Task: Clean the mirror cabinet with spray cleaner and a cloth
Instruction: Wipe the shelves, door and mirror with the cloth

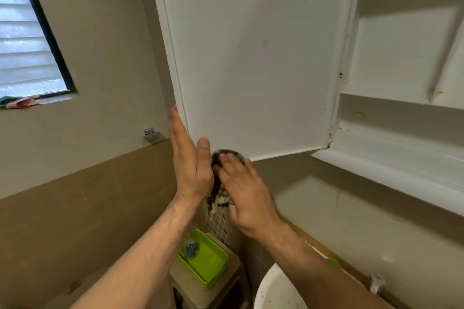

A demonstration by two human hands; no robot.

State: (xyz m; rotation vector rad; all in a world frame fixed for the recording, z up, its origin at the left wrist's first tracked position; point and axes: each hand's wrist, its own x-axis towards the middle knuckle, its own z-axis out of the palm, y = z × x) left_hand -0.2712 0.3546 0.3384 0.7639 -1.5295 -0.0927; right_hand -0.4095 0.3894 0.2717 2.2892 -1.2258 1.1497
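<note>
By the window (27,40) on the far left, a bit of coloured fabric lies on the sill, well away from the work. Moving right, the person's left hand (188,160) stands flat and upright, fingers straight and together. Its palm lies against the free edge of the open cabinet door (251,57), near the bottom corner, and it grips nothing. I take it to be bracing the door so it cannot swing away.

Just beside it, touching the door's lower left corner, is the dark mottled cloth (219,197), bunched into a wad with a tail hanging below. The right hand (248,195) covers it, fingers curved over the wad and pressing it to the door's inner face. The hand is blurred and its thumb is hidden.

From that grip, nearly all of the white panel lies up and to the right. The door's long axis runs upright, and its hinged side meets the cabinet's open shelves (401,100) at the far right. So the coming strokes, as I judge it, must climb away from the corner towards the hinges, the right hand working and the left holding the edge. I see no spray cleaner anywhere.
</note>
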